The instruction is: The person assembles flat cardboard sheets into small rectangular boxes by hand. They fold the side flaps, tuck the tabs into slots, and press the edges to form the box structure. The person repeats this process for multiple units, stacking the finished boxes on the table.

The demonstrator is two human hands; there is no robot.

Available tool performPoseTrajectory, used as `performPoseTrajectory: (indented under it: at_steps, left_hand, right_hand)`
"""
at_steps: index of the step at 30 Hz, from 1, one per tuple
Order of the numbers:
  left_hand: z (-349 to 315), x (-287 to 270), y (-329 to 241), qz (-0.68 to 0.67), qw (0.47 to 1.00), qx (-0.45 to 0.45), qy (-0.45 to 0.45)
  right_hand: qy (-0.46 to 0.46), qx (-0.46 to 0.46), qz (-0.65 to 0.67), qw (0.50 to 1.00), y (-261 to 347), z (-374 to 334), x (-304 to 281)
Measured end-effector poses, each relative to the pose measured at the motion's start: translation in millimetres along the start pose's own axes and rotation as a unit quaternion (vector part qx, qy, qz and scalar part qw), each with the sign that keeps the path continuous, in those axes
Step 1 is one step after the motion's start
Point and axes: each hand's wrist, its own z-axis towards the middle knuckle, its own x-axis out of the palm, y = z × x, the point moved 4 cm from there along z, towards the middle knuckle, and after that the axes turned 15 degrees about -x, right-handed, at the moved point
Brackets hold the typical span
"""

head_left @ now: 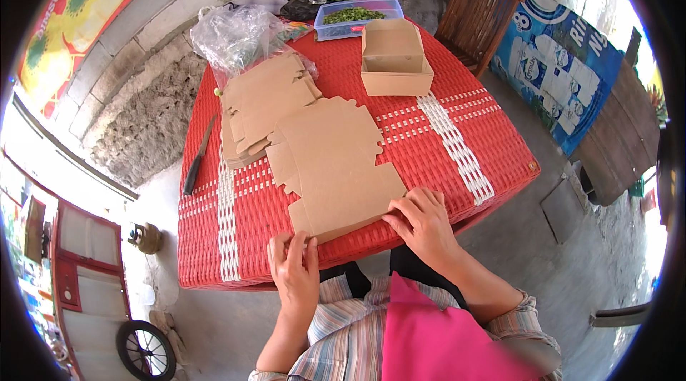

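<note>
A flat brown cardboard box blank (336, 174) lies unfolded at the near side of the red woven table (493, 145). My left hand (294, 270) pinches the blank's near left corner between thumb and fingers. At the near right corner, my right hand (423, 220) grips the same edge with curled fingers. The near flap looks slightly raised between the two hands. Behind and to the left sits a stack of similar cardboard blanks (264, 99). Farther back on the right stands a folded cardboard box (396, 81), with its lid upright.
A knife (199, 156) with a dark handle lies along the left table edge. Clear plastic bags (236, 34) and a blue-rimmed tub (393, 9) of chopped greens sit at the back. A wooden chair (475, 17) stands at the far right, near a stone-and-block wall (136, 88).
</note>
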Motion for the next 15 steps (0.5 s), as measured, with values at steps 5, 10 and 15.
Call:
performPoseTrajectory:
  at_steps: [5, 10, 15]
  left_hand:
    - [-11.7, 6.5, -0.3, -0.042, 0.999, 0.018, -0.028]
    - [-14.4, 10.1, -1.0, -0.058, 0.995, 0.075, -0.014]
    - [-13.3, 12.4, 1.8, -0.091, 0.994, 0.059, -0.010]
  right_hand:
    - [-0.027, -0.014, 0.002, 1.000, 1.8, -4.9, 0.5]
    - [-0.036, -0.067, 0.069, 0.995, -2.1, -12.7, 5.0]
    - [-0.049, -0.042, 0.114, 0.991, 1.5, -6.8, 2.8]
